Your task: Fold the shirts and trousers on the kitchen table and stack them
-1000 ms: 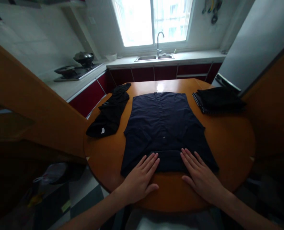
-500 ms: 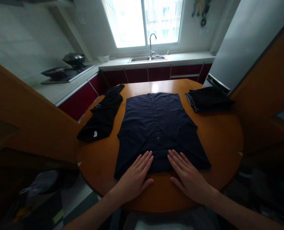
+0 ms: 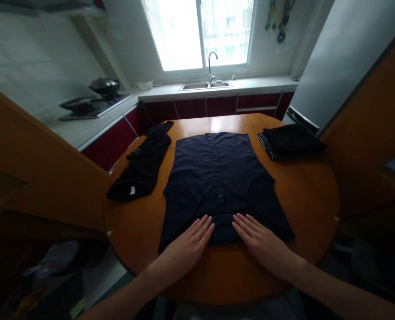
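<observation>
A dark navy shirt (image 3: 217, 173) lies spread flat on the round wooden table (image 3: 310, 209), collar end towards me. My left hand (image 3: 187, 246) rests flat on the near left of the collar, fingers stretched out. My right hand (image 3: 260, 244) lies flat on the near right of the collar, fingers stretched out too. Both palms press the fabric at the table's near edge; neither hand holds anything.
A crumpled black garment (image 3: 144, 164) lies at the table's left. A folded dark pile (image 3: 290, 141) sits at the back right. Behind are a counter with a sink (image 3: 205, 84), a stove with pans (image 3: 90, 100) and a grey fridge (image 3: 337, 58).
Both hands have drawn closer together along the shirt's near edge. The view has shifted a little.
</observation>
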The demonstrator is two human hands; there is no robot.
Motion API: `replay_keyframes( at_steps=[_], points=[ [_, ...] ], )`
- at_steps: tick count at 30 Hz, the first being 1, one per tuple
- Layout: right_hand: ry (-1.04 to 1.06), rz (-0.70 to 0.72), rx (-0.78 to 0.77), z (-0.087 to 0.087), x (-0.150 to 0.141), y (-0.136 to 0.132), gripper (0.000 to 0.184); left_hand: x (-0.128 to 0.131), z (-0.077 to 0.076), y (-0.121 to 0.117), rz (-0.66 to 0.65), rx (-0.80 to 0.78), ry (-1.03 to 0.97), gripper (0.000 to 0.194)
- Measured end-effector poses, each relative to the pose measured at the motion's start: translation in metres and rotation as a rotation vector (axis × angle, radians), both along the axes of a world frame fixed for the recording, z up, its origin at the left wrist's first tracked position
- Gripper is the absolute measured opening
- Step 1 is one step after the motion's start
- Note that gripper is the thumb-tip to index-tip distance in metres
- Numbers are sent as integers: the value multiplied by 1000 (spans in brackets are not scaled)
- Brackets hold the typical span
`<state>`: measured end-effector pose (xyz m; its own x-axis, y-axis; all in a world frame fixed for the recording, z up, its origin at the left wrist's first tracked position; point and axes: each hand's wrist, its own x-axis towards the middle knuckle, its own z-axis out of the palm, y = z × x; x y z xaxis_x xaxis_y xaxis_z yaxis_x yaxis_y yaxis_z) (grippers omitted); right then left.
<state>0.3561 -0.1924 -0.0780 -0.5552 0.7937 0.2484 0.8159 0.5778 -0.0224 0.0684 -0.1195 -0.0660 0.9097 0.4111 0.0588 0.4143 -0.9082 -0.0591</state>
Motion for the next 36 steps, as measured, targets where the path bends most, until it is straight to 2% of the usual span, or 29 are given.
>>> replay_keyframes(
  at_steps=[4,9,14,17,20,22,26,29,33,36],
  points=[
    [-18,11,-1,1,0,2,72,0,1,-8,37,24,32,76],
    [17,39,-82,5,5,7,70,5,0,-5,40,-6,12,63],
    [85,76,-315,22,13,18,64,9,19,12,5,-101,-23,38],
    [107,88,-451,36,16,28,59,10,31,18,-6,-173,-28,31],
    [120,102,-524,43,17,34,59,11,34,17,-2,-200,5,42],
    [123,104,-542,45,17,34,59,11,30,13,6,-182,28,52],
    [117,92,-568,47,17,34,57,10,19,7,-11,-134,66,53],
    [142,89,-592,47,18,35,56,9,17,7,6,-168,93,68],
    [213,79,-645,50,22,42,53,9,29,12,46,-316,87,77],
    [282,59,-727,58,26,51,50,6,45,19,83,-479,12,75]
  ],
)
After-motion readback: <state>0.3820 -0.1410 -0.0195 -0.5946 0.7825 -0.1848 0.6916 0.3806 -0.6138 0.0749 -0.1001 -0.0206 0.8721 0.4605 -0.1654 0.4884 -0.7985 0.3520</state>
